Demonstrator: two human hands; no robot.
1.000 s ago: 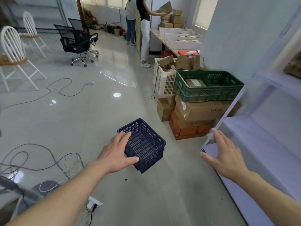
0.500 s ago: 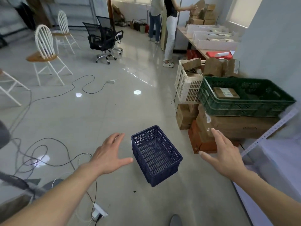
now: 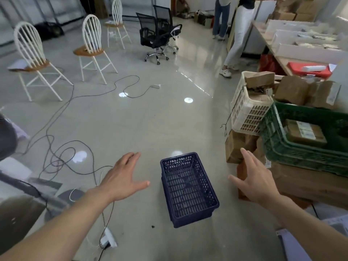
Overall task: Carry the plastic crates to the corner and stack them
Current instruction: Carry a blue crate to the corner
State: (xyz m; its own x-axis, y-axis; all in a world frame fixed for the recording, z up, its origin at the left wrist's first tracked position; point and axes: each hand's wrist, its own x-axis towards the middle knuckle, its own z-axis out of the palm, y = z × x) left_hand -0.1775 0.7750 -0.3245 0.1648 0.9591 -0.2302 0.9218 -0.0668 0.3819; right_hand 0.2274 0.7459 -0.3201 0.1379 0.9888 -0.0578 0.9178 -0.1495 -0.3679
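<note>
A dark blue plastic crate stands upright and empty on the grey floor in front of me. My left hand hovers to its left with fingers spread, a short gap away from the crate. My right hand hovers to its right, fingers straight, also apart from it. A white crate full of cardboard sits on boxes at the right. Beside it a green crate rests on cardboard boxes and holds a small box.
Cables snake over the floor at left, with a power strip near my left arm. White chairs and black office chairs stand further back. Two people stand by a long table.
My left hand let go of the blue crate and drew away. The view swung left, so the crate now lies between both hands and the white shelf has left the frame.
</note>
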